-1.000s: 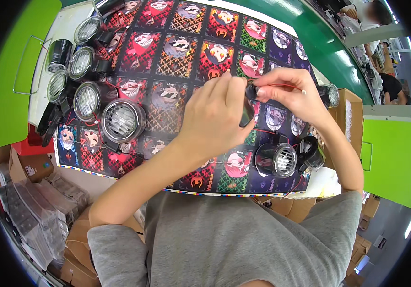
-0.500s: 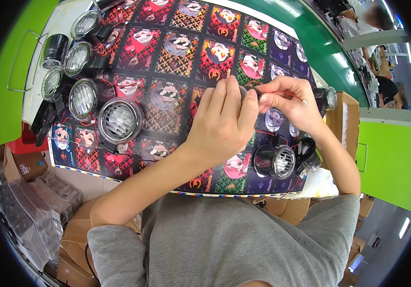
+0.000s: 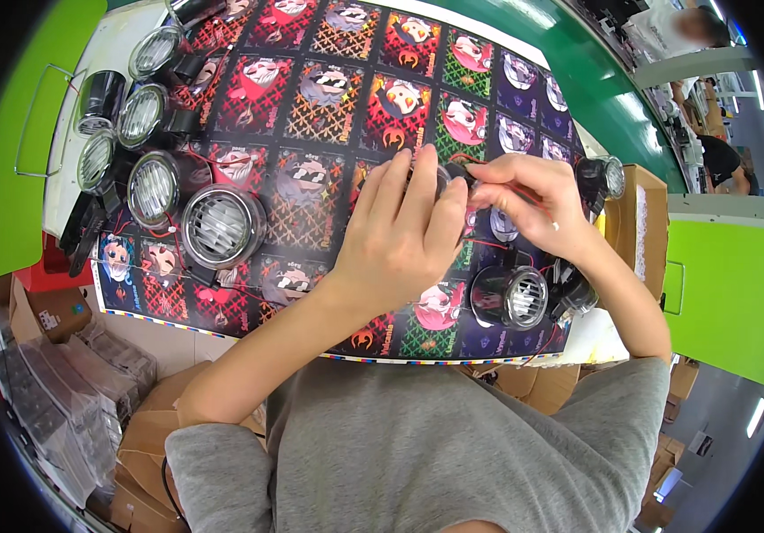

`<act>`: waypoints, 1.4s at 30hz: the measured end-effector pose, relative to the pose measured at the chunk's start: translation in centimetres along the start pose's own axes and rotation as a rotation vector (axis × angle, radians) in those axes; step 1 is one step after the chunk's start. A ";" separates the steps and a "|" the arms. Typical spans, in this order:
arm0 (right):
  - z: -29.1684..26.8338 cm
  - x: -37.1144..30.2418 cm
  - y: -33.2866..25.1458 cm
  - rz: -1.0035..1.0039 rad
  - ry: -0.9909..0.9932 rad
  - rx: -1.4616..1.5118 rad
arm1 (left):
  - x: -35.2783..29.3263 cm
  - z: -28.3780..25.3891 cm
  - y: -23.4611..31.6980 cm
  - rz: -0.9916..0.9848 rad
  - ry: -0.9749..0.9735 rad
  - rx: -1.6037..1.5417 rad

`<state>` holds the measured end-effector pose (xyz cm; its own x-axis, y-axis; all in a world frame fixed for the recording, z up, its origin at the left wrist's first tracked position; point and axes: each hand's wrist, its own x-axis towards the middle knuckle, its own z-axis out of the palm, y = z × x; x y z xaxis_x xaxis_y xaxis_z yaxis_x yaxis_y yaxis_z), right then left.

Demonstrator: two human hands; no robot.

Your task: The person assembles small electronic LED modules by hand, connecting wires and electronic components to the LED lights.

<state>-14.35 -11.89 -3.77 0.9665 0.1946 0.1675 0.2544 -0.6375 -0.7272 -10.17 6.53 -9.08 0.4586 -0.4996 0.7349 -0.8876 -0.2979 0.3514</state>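
My left hand [image 3: 400,235] is closed around a round, clear-rimmed lamp [image 3: 442,180], mostly hidden under the fingers. Close against it, my right hand [image 3: 542,209] pinches a red wire [image 3: 515,188] with thumb and forefinger beside a small black part. The wire's white end [image 3: 555,226] lies over the right palm. Just nearer to me, a black lamp with a slatted clear front [image 3: 526,298] lies on its side, and another black lamp [image 3: 575,289] is next to it. A larger round lamp [image 3: 222,227] faces up left of my left hand.
A printed sheet of cartoon cards [image 3: 324,107] covers the tabletop. Several more black lamps with wires [image 3: 144,115] crowd the left side. At the right are one lamp [image 3: 611,177] and a cardboard box [image 3: 647,213]. Plastic-wrapped stacks [image 3: 53,409] stand lower left.
My left hand has shifted slightly left, its fingers a little more spread. The right fingers have moved closer in to the lamp, and the wire's white end has dropped lower across the right hand.
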 end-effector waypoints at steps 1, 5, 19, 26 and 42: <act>-0.1 0.0 -0.5 0.064 0.024 0.103 | 0.1 0.0 -0.1 -0.001 0.001 0.001; 0.0 -0.3 -0.5 0.090 0.052 0.160 | 0.3 -0.1 -0.4 -0.018 0.013 -0.084; -0.3 0.4 -0.1 -0.409 0.050 -0.363 | 0.4 -0.3 -0.7 -0.099 -0.055 -0.236; 0.0 0.5 -0.8 -0.139 0.046 -0.241 | 0.2 -0.1 -0.5 -0.072 -0.007 -0.151; -0.7 1.2 0.3 -0.471 -0.028 -0.372 | 0.6 -0.8 -0.8 -0.164 -0.052 -0.313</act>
<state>-13.06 -12.37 -3.33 0.7466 0.5361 0.3939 0.6552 -0.6950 -0.2960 -9.27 7.11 -8.46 0.5909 -0.5086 0.6263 -0.7683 -0.1178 0.6292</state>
